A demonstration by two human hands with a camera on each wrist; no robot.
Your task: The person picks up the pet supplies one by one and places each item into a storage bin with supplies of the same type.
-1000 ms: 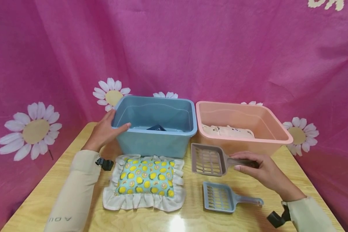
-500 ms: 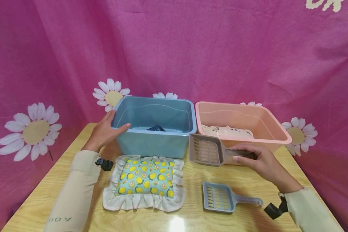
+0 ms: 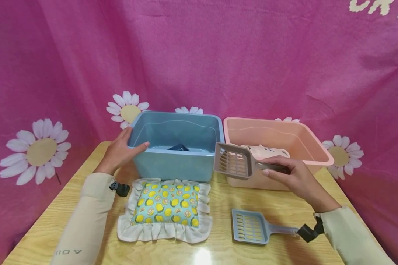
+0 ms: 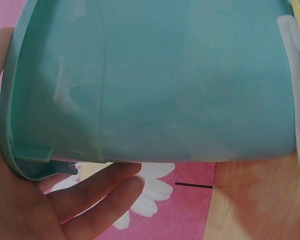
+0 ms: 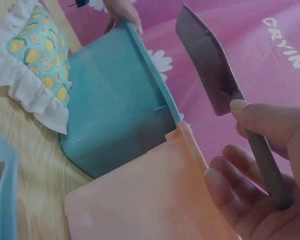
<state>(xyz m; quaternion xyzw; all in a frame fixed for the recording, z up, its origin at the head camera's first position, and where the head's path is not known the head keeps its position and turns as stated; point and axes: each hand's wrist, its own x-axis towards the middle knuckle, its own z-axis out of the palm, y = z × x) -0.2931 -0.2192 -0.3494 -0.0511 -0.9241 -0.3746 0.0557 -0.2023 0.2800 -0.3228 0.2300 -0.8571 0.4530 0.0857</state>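
Observation:
My right hand [image 3: 295,180] grips the handle of a grey-brown slotted litter scoop [image 3: 249,159], its head hanging over the front edges of two bins where they meet. In the right wrist view the scoop [image 5: 207,65] appears side-on, tilted, with thumb and fingers around the handle. At the left front corner of the blue bin [image 3: 172,167], my left hand [image 3: 117,152] rests with fairly straight fingers on the outer side and thumb along the rim. A dark blue item [image 3: 179,147] lies inside that bin. A pale patterned bundle [image 3: 273,152] lies in the pink bin [image 3: 265,184].
A lemon-print cushion [image 3: 166,204] with a white ruffle lies in front of the blue bin. To its right on the wooden table [image 3: 219,228] lies a blue slotted litter scoop [image 3: 265,228]. A pink daisy-print cloth [image 3: 199,55] hangs behind the bins.
The right hand has raised the grey-brown litter scoop and carried it slightly left, from low in front of the pink bin up to rim height. The left hand has stayed put.

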